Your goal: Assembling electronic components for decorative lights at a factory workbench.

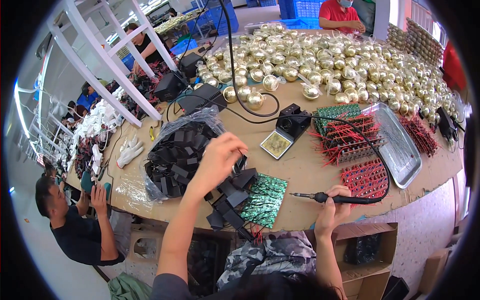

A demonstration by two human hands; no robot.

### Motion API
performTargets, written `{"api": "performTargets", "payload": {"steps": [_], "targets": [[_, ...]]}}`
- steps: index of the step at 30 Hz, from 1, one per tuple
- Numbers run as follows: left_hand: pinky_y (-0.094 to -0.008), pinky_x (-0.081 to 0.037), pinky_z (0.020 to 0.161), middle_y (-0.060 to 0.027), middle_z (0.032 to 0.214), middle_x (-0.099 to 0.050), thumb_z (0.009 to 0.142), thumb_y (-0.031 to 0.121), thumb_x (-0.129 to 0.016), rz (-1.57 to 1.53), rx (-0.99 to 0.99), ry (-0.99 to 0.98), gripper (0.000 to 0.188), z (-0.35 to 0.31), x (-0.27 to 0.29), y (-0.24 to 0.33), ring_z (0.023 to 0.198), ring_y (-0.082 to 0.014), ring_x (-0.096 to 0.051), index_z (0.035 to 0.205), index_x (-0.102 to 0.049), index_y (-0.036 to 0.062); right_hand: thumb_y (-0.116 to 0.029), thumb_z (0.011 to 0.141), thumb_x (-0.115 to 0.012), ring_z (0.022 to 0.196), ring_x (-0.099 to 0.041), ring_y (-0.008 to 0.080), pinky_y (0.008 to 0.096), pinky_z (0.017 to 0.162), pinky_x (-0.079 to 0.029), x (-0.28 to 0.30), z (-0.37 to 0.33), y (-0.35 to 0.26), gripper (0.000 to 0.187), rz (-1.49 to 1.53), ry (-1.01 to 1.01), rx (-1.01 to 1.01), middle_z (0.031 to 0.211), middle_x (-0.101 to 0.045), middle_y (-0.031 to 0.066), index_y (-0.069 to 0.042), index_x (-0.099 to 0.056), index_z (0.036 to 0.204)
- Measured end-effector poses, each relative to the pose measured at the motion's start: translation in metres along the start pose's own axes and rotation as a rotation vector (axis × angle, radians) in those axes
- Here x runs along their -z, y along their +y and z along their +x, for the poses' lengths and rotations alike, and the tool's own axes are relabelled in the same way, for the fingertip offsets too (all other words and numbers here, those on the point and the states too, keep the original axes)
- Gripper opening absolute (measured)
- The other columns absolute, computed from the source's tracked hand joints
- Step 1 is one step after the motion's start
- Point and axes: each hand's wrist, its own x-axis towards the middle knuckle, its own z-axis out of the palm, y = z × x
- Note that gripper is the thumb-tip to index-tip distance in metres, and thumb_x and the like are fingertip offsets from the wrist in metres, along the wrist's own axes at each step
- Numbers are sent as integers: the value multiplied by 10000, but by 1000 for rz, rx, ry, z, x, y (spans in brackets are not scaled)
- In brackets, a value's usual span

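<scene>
My right hand (pixel 334 210) grips a soldering iron (pixel 347 199) by its black handle. The iron's metal tip points left, near the right edge of a green circuit board panel (pixel 266 197). Thin black wires lie across that panel, and some flat black rectangular parts (pixel 233 192) rest along its left side. My left hand (pixel 222 159) is raised over the right side of a clear plastic bag (pixel 212 120) filled with more such black parts. Its fingers are closed together; what they pinch, if anything, I cannot make out.
Beyond the bag stand a soldering iron stand (pixel 292 122) with a yellow sponge and a black power unit (pixel 202 98). Red-wired boards (pixel 365 177) and a metal tray (pixel 407 162) lie right. Gold balls (pixel 330 65) heap at the back. Co-workers sit nearby; a white glove (pixel 131 151) lies left.
</scene>
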Motion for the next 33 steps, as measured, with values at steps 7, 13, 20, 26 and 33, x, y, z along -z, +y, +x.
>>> {"api": "performTargets", "payload": {"steps": [7, 13, 20, 26, 33], "targets": [[-357, -513, 741, -105, 896, -683, 842, 68, -667, -287, -83, -566, 105, 14, -21, 11, 831, -264, -666, 925, -706, 18, -45, 804, -525, 837, -449, 166, 286, 746, -394, 1, 0, -3, 120, -7, 4, -16, 923, -465, 93, -25, -477, 912], [-371, -514, 729, -121, 828, -692, 824, 136, -682, -64, 70, -690, 121, 20, -23, 22, 826, -294, -677, 902, -684, 43, -23, 806, -521, 833, -452, 162, 282, 754, -403, -8, 1, -3, 117, 3, 3, -24, 933, -462, 92, -25, -476, 914], [-409, -486, 748, -102, 809, -664, 810, 120, -683, 49, -51, -507, 88, 8, -38, 15, 814, -309, -654, 854, -639, 58, 48, 840, -530, 897, -509, 161, 295, 830, -448, -34, -3, -1, 124, -29, -81, -76, 990, -490, 94, 10, -510, 956], [-421, -480, 756, -88, 809, -670, 804, 111, -681, 99, -65, -461, 83, 6, -42, 15, 839, -314, -644, 836, -630, 54, 91, 780, -572, 852, -563, 182, 284, 757, -479, -38, -6, 4, 171, -73, -123, -54, 960, -552, 119, 15, -556, 932], [-422, -471, 766, -79, 808, -669, 803, 107, -679, 92, -42, -465, 78, 4, -41, 16, 850, -307, -641, 839, -633, 56, 90, 758, -577, 835, -570, 199, 298, 763, -482, -37, -9, 3, 182, -107, -127, -35, 931, -561, 127, 9, -561, 920]]}}
